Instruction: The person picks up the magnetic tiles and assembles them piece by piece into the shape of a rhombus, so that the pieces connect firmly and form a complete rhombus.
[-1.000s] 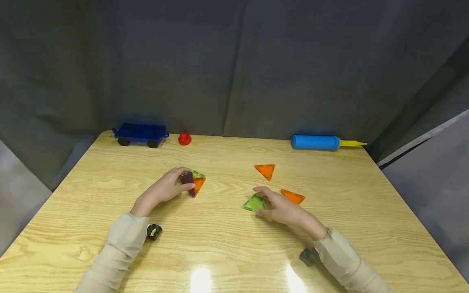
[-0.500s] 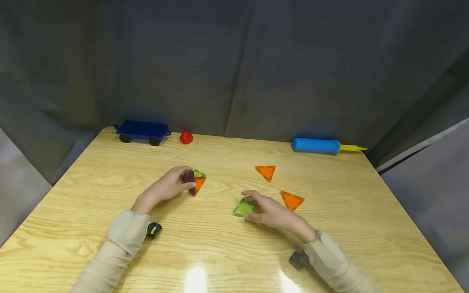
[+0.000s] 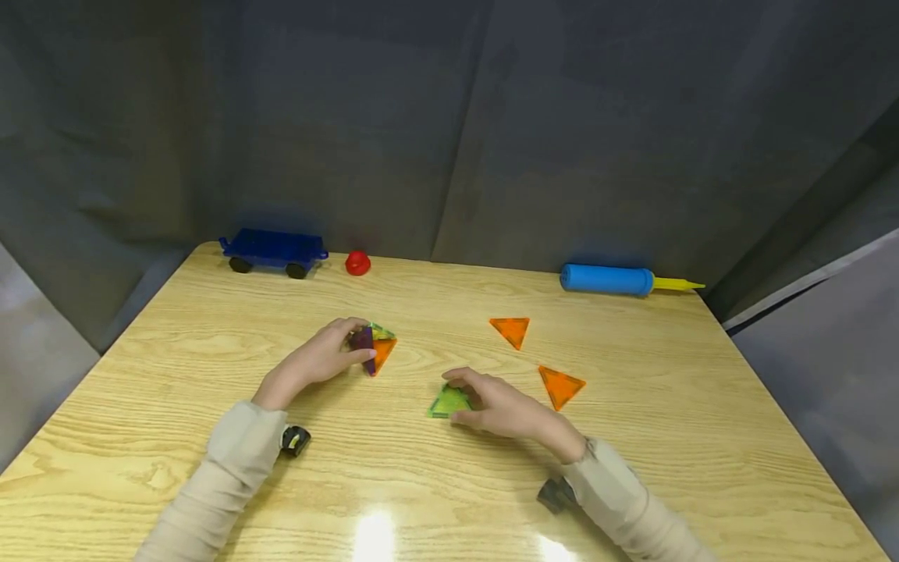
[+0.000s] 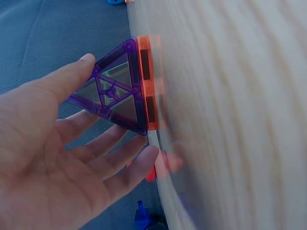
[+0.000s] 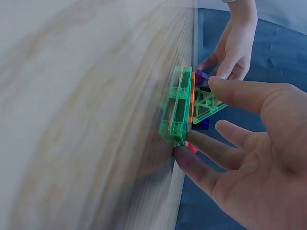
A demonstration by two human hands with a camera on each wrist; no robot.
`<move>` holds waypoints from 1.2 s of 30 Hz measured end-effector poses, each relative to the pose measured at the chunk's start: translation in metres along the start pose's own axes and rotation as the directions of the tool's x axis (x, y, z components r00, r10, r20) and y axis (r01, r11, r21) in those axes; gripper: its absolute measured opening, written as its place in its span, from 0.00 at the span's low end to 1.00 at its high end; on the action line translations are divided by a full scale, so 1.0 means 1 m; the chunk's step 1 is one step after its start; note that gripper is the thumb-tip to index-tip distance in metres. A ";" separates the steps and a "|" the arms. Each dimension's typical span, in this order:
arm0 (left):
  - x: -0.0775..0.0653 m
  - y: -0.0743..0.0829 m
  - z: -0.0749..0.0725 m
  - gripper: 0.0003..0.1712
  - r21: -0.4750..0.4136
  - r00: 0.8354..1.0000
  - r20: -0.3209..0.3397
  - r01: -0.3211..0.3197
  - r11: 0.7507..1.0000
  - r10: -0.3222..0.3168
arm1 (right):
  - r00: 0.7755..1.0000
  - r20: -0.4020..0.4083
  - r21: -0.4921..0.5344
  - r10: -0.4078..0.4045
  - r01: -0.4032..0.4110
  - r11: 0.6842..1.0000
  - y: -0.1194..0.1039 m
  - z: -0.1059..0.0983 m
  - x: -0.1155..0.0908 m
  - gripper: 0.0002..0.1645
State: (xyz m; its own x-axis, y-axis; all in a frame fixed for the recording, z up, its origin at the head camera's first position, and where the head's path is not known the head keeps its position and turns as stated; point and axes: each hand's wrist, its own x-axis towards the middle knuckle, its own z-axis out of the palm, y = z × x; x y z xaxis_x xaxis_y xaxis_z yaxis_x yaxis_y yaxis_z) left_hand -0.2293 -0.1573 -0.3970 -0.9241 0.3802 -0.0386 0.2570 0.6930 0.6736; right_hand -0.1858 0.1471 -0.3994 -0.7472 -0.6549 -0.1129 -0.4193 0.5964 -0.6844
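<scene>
My left hand (image 3: pixel 316 361) holds a purple triangular magnetic tile (image 4: pixel 117 91) between thumb and fingers. That tile stands up along the edge of an orange triangular tile (image 3: pixel 384 355) lying on the table. A green triangular tile (image 5: pixel 207 106) also stands tilted at the orange one, partly covered in the head view. To the right, my right hand (image 3: pixel 502 406) has its thumb and fingers around a second green triangular tile (image 3: pixel 449 402), which lies low over the tabletop. Its point faces the left-hand group, with a gap between them.
Two loose orange triangular tiles (image 3: pixel 510 331) (image 3: pixel 560 386) lie right of centre, one close beyond the right hand. Along the back edge stand a blue toy wagon (image 3: pixel 274 250), a small red object (image 3: pixel 357 263) and a blue pump (image 3: pixel 607 279) with a yellow nozzle. A dark curtain (image 3: pixel 449 133) hangs behind.
My right hand has moved left and slightly nearer with its green tile, away from the loose orange tiles. The left hand keeps its hold on the purple tile in the same spot.
</scene>
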 end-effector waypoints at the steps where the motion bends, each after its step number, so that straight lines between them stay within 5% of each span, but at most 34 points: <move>1: -0.001 0.000 0.000 0.32 -0.001 1.000 -0.001 0.000 1.000 0.000 | 1.000 0.003 -0.003 0.001 -0.001 1.000 0.000 0.000 0.000 0.35; 7: -0.003 0.008 0.001 0.33 -0.004 0.999 -0.042 -0.014 1.000 0.014 | 1.000 -0.015 0.021 0.015 -0.015 1.000 0.004 -0.006 -0.005 0.33; 11: -0.002 0.020 0.003 0.28 -0.026 0.989 -0.122 -0.088 0.996 0.084 | 0.997 -0.076 0.028 0.024 -0.022 0.999 0.011 -0.016 -0.014 0.31; 15: -0.002 0.035 0.009 0.22 -0.022 0.966 -0.187 -0.184 0.983 0.177 | 0.990 -0.128 0.024 0.057 -0.055 0.998 0.021 -0.026 -0.025 0.31; 21: -0.006 0.053 0.020 0.18 0.086 0.908 -0.234 -0.337 0.937 0.348 | 0.976 -0.181 -0.021 0.124 -0.129 0.991 0.033 -0.039 -0.044 0.33; 23: -0.008 0.059 0.023 0.18 0.094 0.902 -0.221 -0.360 0.928 0.372 | 0.969 -0.200 -0.035 0.142 -0.152 0.988 0.037 -0.042 -0.050 0.33; 30: -0.012 0.071 0.038 0.21 0.024 0.942 -0.031 -0.335 0.942 0.336 | 0.949 -0.248 -0.051 0.195 -0.214 0.976 0.053 -0.055 -0.069 0.32; 36: -0.013 0.074 0.047 0.23 -0.037 0.952 0.102 -0.286 0.957 0.288 | 0.947 -0.234 -0.020 0.220 -0.231 0.973 0.065 -0.062 -0.074 0.33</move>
State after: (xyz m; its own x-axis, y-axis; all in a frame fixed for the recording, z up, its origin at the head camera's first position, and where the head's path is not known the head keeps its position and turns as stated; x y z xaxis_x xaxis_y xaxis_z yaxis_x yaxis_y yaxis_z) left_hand -0.1847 -0.0827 -0.3814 -0.7768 0.6244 0.0821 0.4998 0.5319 0.6835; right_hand -0.1894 0.2634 -0.3905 -0.9203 -0.3809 -0.0890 -0.2460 0.7405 -0.6254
